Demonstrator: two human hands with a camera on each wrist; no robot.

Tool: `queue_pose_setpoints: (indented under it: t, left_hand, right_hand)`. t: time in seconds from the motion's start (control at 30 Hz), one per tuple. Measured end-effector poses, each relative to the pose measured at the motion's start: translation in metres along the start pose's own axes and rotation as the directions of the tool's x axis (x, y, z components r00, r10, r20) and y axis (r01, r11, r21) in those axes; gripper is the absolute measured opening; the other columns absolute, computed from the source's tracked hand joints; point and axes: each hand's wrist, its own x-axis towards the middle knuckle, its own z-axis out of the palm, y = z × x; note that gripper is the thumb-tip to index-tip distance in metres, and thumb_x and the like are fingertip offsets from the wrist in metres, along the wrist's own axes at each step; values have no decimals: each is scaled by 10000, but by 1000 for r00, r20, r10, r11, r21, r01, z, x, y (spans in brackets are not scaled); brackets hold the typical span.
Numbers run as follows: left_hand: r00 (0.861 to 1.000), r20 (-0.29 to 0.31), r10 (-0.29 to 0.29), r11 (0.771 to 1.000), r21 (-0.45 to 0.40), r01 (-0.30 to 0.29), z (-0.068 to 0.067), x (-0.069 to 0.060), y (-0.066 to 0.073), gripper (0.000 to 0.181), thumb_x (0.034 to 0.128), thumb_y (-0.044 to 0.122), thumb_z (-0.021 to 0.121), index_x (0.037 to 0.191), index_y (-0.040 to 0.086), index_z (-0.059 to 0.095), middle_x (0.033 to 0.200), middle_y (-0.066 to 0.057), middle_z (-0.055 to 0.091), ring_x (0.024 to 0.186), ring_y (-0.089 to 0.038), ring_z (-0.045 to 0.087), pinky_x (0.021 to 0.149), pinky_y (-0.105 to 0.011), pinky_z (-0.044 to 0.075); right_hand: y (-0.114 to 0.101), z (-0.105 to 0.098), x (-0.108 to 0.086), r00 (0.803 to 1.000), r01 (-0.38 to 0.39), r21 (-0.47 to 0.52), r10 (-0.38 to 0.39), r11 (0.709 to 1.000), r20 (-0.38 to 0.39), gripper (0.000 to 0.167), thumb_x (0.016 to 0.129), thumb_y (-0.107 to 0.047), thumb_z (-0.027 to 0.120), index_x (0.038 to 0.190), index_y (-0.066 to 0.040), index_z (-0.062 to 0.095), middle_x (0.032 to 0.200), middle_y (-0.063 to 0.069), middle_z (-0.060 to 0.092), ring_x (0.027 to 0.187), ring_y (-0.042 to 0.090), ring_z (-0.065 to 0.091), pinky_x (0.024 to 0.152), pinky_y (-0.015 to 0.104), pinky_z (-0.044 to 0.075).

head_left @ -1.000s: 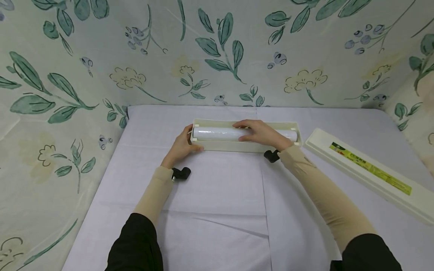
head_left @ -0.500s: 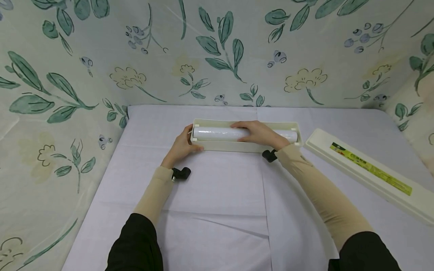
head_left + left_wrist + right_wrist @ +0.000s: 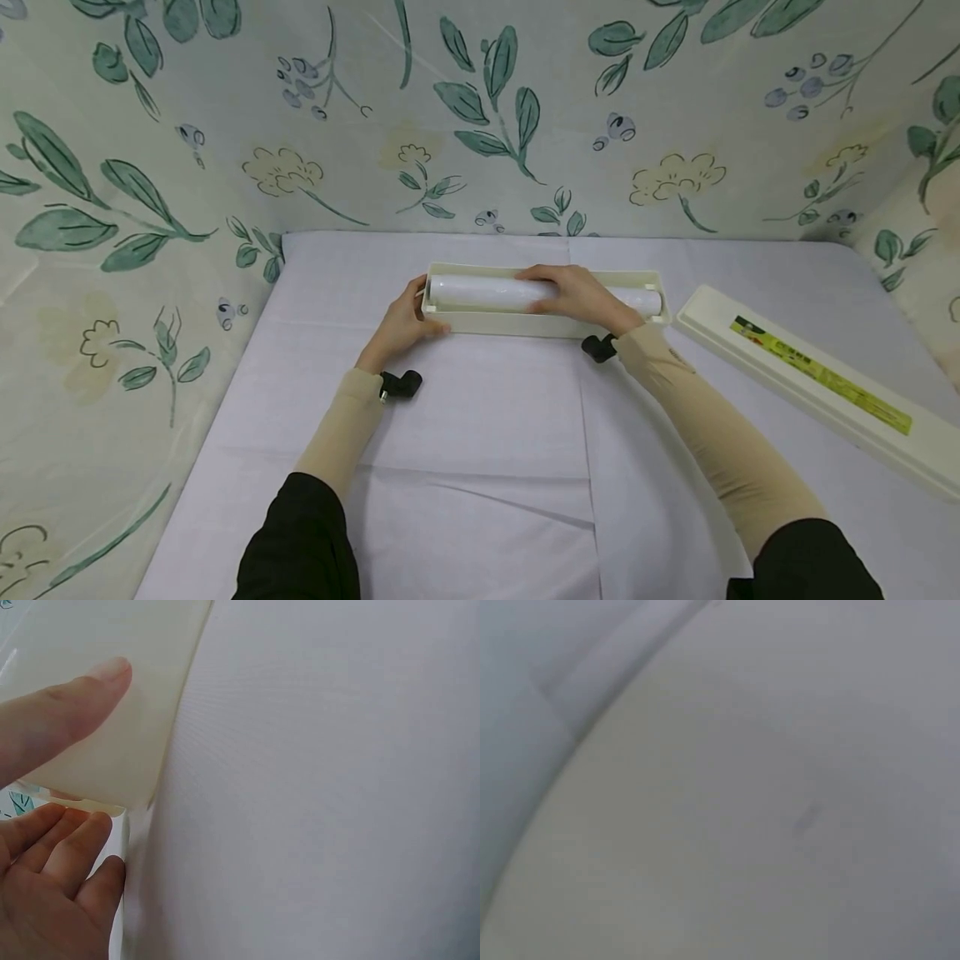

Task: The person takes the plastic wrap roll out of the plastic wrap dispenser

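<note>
A cream-coloured long box (image 3: 510, 323) lies without its lid near the back of the table. Inside it is a white roll of plastic wrap (image 3: 476, 292), its left part slightly raised. My left hand (image 3: 402, 323) grips the box's left end, thumb on the front wall and fingers at the end face; the left wrist view shows the thumb and the curled fingers (image 3: 71, 859) there. Over the roll's middle, my right hand (image 3: 581, 296) holds it between thumb and fingers, hiding part of it. A blurred pale surface (image 3: 727, 795) fills the right wrist view, without the hand.
To the right lies the long cream lid (image 3: 795, 392) with a yellow-green label (image 3: 821, 375), slanting towards the table's right front. A white cloth (image 3: 480, 417) with creases covers the table. Floral fabric (image 3: 360, 125) hangs behind and at the sides.
The roll has risen slightly and shifted a little to the right within the box, along with my right hand. My left hand and the box stay in place.
</note>
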Motion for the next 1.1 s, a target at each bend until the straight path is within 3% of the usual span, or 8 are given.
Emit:
queue_pose_setpoints:
  t: [0.47, 0.9, 1.1]
  left_hand:
    - [1000, 11, 1, 1000, 23, -1, -1, 1, 2, 1001, 756, 47, 813, 1511, 44, 154, 1533, -177, 246, 1314, -340, 393, 1025, -457, 369]
    - [1000, -4, 13, 999, 47, -13, 0, -1, 1, 955, 769, 86, 811, 1501, 58, 198, 1491, -163, 331, 1275, -311, 442, 1013, -441, 385]
    - [1000, -9, -14, 1000, 16, 14, 0, 0, -1, 942, 757, 70, 818, 1488, 58, 222, 1429, -154, 420, 1253, -279, 467, 1010, -414, 386]
  right_hand:
    - [-7, -5, -3, 998, -10, -7, 10, 1000, -63, 559, 807, -319, 777, 1315, -172, 594, 1314, 68, 580, 1197, 281, 524, 984, 459, 388]
    - [-22, -19, 0, 999, 24, -54, -25, 998, -32, 546, 795, -289, 791, 1292, -143, 620, 1276, 77, 603, 1211, 281, 513, 1007, 452, 378]
    - [-28, -26, 0, 1000, 6, -33, -7, 999, -22, 538, 796, -284, 794, 1289, -150, 624, 1285, 66, 599, 1215, 257, 507, 1005, 440, 378]
